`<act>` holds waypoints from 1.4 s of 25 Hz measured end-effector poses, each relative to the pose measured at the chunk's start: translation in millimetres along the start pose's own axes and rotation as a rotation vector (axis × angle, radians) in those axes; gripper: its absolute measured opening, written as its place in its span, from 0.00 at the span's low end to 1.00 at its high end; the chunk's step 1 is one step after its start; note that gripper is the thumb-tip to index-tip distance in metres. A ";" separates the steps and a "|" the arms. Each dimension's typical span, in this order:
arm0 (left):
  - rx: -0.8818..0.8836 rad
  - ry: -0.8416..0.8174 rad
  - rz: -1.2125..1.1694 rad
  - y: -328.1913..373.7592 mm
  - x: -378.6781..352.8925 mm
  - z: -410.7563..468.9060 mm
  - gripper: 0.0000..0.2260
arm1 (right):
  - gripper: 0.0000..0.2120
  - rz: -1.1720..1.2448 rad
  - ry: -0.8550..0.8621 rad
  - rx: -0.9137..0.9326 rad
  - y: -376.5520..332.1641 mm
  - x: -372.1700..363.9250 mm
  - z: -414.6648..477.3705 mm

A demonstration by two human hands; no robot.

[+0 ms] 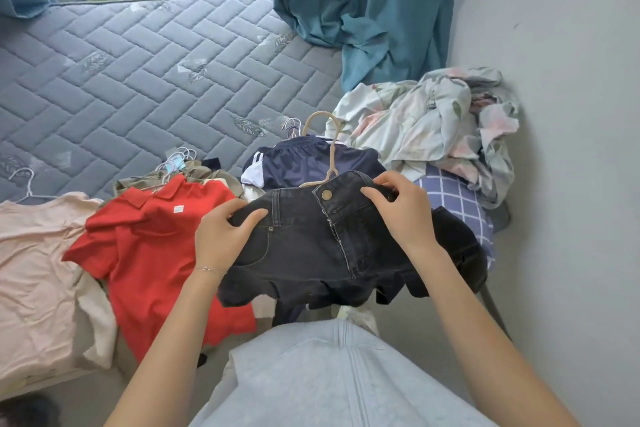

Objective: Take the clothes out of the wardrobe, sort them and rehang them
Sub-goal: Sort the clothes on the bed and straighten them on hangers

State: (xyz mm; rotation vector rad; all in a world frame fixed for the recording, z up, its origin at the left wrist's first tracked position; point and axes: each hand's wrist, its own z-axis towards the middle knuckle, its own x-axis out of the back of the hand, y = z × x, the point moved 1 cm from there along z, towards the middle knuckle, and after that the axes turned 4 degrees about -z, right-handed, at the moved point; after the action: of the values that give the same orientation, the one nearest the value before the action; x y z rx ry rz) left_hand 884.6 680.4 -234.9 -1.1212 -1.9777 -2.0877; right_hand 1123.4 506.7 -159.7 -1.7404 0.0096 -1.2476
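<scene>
The person holds a black denim skirt (pixel 304 253) up over the edge of the mattress (pixel 138 80), the left hand (pixel 221 239) clenched round the left end of the waistband and the right hand (pixel 401 215) pinching the waistband just right of the button. A beige hanger (pixel 330 149) rises from behind the waistband between the two hands. On the mattress lie a red polo shirt (pixel 156 246) just left of the skirt, a pink T-shirt (pixel 31 270) further left, and navy shorts (pixel 311 163) behind the skirt.
</scene>
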 end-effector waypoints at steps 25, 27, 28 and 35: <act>0.159 0.143 0.370 -243.3 -249.2 293.4 0.13 | 0.19 -0.282 -0.301 0.085 236.3 -309.1 320.1; 0.115 0.147 0.330 -237.3 -247.3 292.9 0.13 | 0.21 -0.336 -0.282 0.124 232.4 -309.2 316.4; 0.080 0.144 0.305 -231.8 -244.8 289.3 0.14 | 0.22 -0.348 -0.272 0.156 227.4 -306.5 311.8; 0.007 0.229 0.212 -142.3 -182.3 186.0 0.21 | 0.23 -0.224 -0.271 0.299 144.4 -229.9 233.0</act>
State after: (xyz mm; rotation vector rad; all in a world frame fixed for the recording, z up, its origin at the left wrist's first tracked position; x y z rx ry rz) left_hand 1031.8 792.6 -466.9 -0.9908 -1.6843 -1.9976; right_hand 1254.4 701.2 -429.9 -1.6632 -0.5175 -1.0940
